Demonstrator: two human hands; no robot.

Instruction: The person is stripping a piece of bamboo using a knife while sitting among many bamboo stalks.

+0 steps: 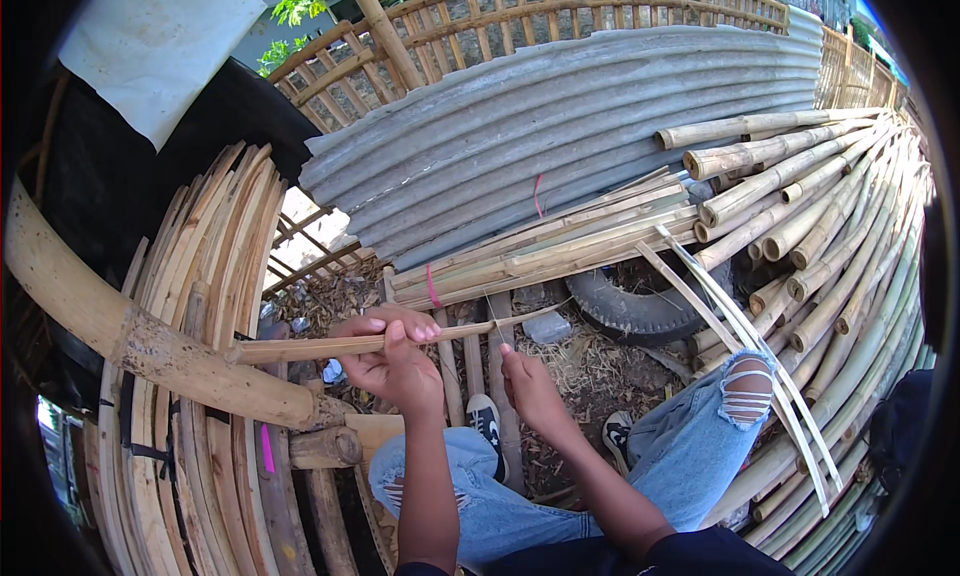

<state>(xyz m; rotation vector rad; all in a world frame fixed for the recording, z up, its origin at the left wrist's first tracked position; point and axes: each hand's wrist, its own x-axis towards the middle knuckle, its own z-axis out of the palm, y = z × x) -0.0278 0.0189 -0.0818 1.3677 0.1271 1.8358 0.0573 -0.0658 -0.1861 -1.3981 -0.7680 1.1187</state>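
Note:
A long split bamboo strip [461, 332] lies crosswise in front of me, its left end by the thick bamboo pole [170, 351] and its thin right end in the air. My left hand [405, 368] is closed around the strip, fingers over the top. In my right hand [537, 396] is a knife [496, 326] with a narrow blade pointing up and away; the handle is mostly hidden in the fist. Its blade crosses the strip to the right of my left hand and seems to touch it.
Split bamboo slats [200, 266] stand stacked at the left. A tied slat bundle [560, 241] lies ahead, near an old tire [640, 311]. Many bamboo poles [800, 226] are piled at the right. Two pale strips [755, 351] lean by my knee. Corrugated sheeting [560, 106] stands behind.

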